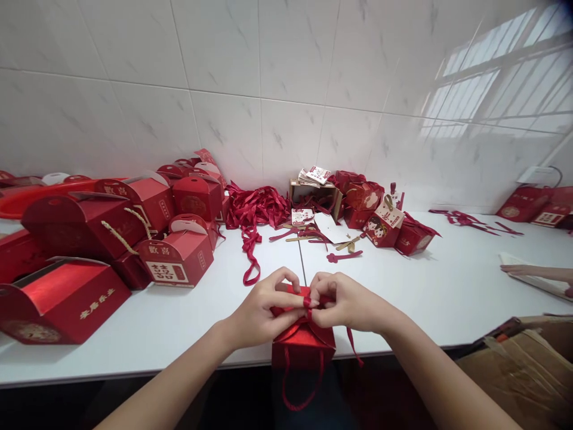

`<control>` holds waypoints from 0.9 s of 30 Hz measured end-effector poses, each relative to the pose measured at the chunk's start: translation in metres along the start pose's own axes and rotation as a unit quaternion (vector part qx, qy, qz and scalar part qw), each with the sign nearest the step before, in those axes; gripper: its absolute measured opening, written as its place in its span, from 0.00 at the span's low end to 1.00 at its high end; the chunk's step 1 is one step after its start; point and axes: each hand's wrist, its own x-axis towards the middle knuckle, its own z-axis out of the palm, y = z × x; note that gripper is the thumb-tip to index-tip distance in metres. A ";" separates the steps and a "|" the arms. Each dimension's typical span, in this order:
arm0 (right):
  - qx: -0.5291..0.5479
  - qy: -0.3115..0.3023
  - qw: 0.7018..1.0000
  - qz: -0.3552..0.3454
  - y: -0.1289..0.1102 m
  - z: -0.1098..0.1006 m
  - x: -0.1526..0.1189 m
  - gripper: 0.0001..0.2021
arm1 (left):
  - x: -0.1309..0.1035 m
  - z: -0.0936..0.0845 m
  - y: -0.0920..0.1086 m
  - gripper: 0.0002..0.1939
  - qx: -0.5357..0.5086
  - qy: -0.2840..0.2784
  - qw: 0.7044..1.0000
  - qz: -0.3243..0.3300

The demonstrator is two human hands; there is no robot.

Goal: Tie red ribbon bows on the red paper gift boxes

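A small shiny red box (pixel 304 343) stands at the table's front edge, a red cord handle (pixel 302 406) hanging from its near side. Over its top, my left hand (pixel 271 304) pinches a red ribbon (pixel 308 303) between thumb and fingers. My right hand (pixel 342 301) meets it from the right, its fingers closed on the same ribbon. The two hands' fingertips nearly touch. A loose ribbon end (pixel 353 346) dangles below my right hand. The fingers partly hide the top of the box.
Red gift boxes (pixel 179 257) crowd the left side. Behind the hands lie a ribbon pile (pixel 259 206), cards (pixel 317 174) and small finished boxes (pixel 385 224). Another person's hand (pixel 537 272) rests at the far right, above a cardboard carton (pixel 519 370).
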 end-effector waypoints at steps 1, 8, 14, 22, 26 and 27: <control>0.002 -0.004 1.000 0.002 0.000 0.000 0.001 0.05 | 0.001 0.001 -0.001 0.08 -0.010 0.015 1.000 -0.009; -0.100 0.033 0.994 -0.033 0.007 -0.011 -0.006 0.02 | 0.001 -0.014 0.008 0.05 0.041 0.010 0.991 -0.124; -0.233 0.114 0.960 -0.109 0.012 -0.013 -0.020 0.05 | 0.003 -0.030 0.005 0.04 0.019 -0.055 0.981 -0.187; -0.367 0.204 0.894 -0.156 0.022 -0.003 -0.027 0.06 | 0.001 -0.030 0.002 0.13 0.116 -0.093 0.977 -0.151; -0.397 0.210 0.879 -0.158 0.025 -0.003 -0.036 0.07 | -0.008 -0.035 0.002 0.11 0.287 -0.068 0.952 -0.079; -0.387 0.209 0.884 -0.158 0.025 -0.004 -0.038 0.06 | -0.010 -0.034 0.003 0.10 0.298 -0.056 0.950 -0.069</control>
